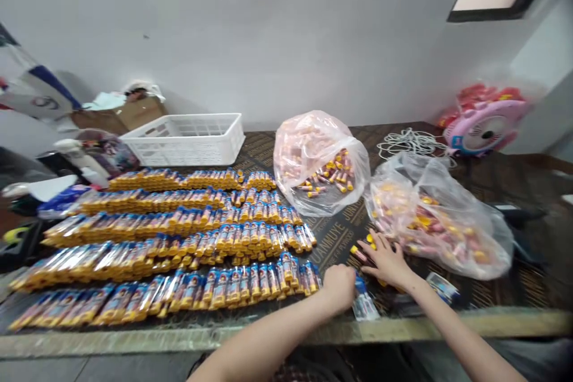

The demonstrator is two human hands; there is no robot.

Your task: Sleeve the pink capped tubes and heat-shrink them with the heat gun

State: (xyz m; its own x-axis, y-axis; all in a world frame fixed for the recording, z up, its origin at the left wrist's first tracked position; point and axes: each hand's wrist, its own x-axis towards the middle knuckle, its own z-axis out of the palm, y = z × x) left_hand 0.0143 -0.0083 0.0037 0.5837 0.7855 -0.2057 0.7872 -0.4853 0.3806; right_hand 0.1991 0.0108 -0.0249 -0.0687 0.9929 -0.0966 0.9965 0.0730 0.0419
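Observation:
My left hand (339, 286) is closed in a fist near the table's front edge. Against its right side is a small clear packet with a blue top (366, 305), apparently in its grip; the fingertips are hidden. Fingers spread, my right hand (385, 261) reaches over a few small pink tubes with yellow caps (360, 254) and touches them. Just beyond it lies an open clear plastic bag (478, 224) full of similar tubes. A second bag (286, 176) of the same tubes stands farther back. Another small blue-and-clear packet (443, 287) lies right of my right wrist.
Stacked rows of yellow-and-blue packaged tubes (179, 221) cover the table's left half. Behind them stand a white plastic basket (188, 149) and a cardboard box (141, 112). At the back right are a white cable coil (412, 142) and a pink fan (487, 128).

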